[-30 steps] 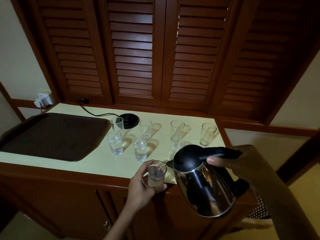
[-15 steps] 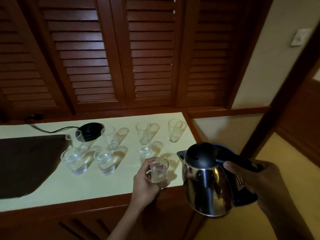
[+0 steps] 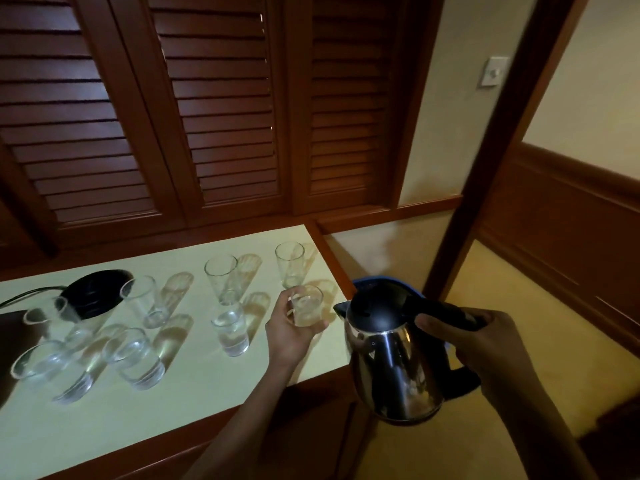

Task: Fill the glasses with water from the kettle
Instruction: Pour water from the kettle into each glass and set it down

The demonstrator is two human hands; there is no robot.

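Kettle (image 3: 391, 368) in right hand (image 3: 481, 344) stands upright again; left hand (image 3: 291, 332) grips glass (image 3: 306, 308).

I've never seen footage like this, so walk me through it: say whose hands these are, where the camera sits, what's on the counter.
No machine here: a person works bare-handed, filmed by one camera worn on their head, looking down. The left hand holds a small glass at the right end of the counter. The right hand grips the handle of a steel kettle, held upright beside it. Other glasses stand on the counter, some apparently holding water, near a black kettle base.
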